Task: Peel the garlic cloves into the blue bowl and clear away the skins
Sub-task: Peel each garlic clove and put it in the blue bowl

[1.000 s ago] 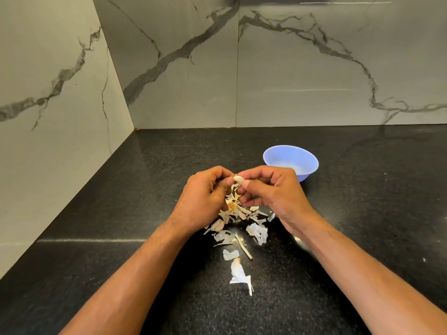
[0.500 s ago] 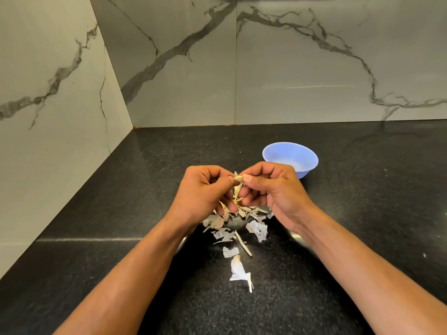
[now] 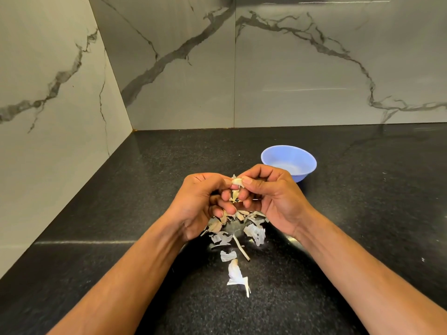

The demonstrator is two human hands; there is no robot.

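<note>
One view only, worn on the head, looking forward and steeply down across a black counter (image 3: 362, 213) into a corner of veined marble walls (image 3: 302, 68). Wide-angle, with wall edges bowed outward toward the sides. Near enough for both forearms to enter from the bottom edge and for the hands, left (image 3: 203, 204) and right (image 3: 271, 199), to sit at mid-frame. No second view to share ground with.

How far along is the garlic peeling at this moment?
Done: several skins already lie loose on the counter. In hand: the left hand and right hand pinch one garlic clove between them. Left: no clove shows in the blue bowl, and the skins are uncleared.
</note>
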